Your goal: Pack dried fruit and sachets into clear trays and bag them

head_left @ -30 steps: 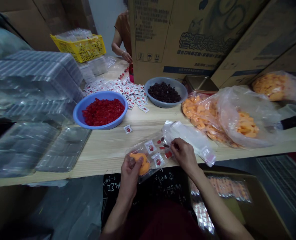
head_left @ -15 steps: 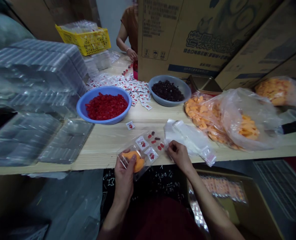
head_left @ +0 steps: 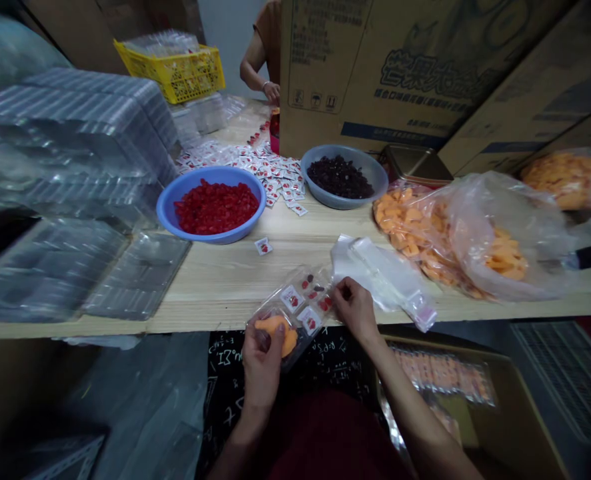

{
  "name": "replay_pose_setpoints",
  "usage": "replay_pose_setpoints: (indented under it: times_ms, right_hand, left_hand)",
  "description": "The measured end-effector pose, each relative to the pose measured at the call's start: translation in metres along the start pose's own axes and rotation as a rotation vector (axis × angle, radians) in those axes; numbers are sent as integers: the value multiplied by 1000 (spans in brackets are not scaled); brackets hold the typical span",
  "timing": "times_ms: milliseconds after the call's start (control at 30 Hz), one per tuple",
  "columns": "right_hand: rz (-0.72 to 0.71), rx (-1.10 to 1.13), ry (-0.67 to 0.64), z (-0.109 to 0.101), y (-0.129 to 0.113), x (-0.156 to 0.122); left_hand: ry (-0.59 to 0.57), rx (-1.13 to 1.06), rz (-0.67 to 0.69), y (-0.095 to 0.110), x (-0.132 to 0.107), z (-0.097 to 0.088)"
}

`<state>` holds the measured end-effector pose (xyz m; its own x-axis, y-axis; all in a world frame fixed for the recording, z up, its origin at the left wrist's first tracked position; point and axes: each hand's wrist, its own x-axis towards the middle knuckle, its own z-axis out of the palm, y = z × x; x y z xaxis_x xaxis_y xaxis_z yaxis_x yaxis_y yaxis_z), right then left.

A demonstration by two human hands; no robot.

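Observation:
My left hand (head_left: 264,363) grips the left end of a clear plastic tray (head_left: 276,300), thumb pressed over an orange piece (head_left: 289,341) in it. The tray is tilted over the table's front edge. Two white sachets (head_left: 310,320) with red print lie in its middle, and several small red and dark pieces (head_left: 326,303) fill its far right end. My right hand (head_left: 356,308) is closed in a pinch at that right end; what its fingertips hold is hidden. Just beyond it lies a stack of clear plastic bags (head_left: 375,270).
Behind are a blue basin (head_left: 161,212) of red pieces, a grey-blue basin (head_left: 320,193) of dark pieces and many sachets (head_left: 275,175). Tray stacks (head_left: 95,133) stand left, bagged orange pieces (head_left: 415,227) right. A large carton (head_left: 335,73) partly hides another person (head_left: 265,53). Below right sits an open box (head_left: 512,400).
The whole view has shifted slightly. My left hand and the tray are a little further right, and the tray's right end sits closer against my right fingers.

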<state>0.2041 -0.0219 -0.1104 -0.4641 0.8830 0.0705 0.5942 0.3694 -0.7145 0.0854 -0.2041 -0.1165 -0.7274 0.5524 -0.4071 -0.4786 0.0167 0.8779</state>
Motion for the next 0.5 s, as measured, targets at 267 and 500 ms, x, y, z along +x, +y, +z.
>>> replay_pose_setpoints:
  times_ms: [267, 500]
  right_hand:
    - [-48, 0, 13, 17, 1, 26]
    - [-62, 122, -59, 12, 2, 49]
  left_hand:
    - [-126, 30, -26, 6, 12, -9]
    - [-234, 135, 33, 17, 19, -9]
